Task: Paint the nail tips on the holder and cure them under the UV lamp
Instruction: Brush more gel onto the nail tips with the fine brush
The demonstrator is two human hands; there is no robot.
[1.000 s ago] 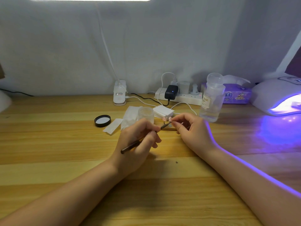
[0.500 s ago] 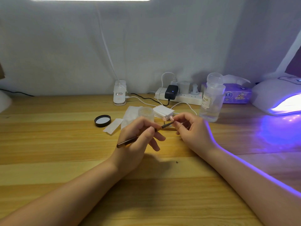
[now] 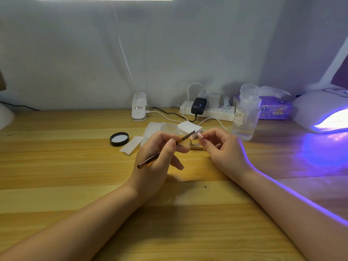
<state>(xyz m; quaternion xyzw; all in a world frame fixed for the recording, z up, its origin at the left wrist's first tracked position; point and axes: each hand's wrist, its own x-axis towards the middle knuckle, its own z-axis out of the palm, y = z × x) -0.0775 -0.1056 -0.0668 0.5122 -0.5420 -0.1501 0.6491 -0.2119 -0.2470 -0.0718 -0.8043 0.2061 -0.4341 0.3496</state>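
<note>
- Brown and slim, the brush [image 3: 165, 149] lies in the left hand [image 3: 158, 161], whose grip pinches it near the ferrule between thumb and fingers; its dark bristle tip points up and right toward the nail tips. It looks light and stiff, best held close to the ferrule for fine control.
- Pale pink and glossy, the nail tip [image 3: 192, 136] just right of the bristles stands on a thin peg of the holder [image 3: 195, 147]; a second nail tip [image 3: 200, 136] sits at the fingertips of the right hand [image 3: 224, 149].
- These tips are likely thin, light plastic, a little springy, slippery once wet with gel; I would take them by the peg beneath, never by the painted face.
- The holder looks like a small wooden strip resting on the worktop [image 3: 75, 185], between the two hands; it seems light enough to skid if nudged.
- The right hand's grip is curled, pinching around the second tip or its peg; which of the two I cannot tell.
- Far right, the UV lamp [image 3: 323, 112] glows violet, well apart from the holder.
</note>
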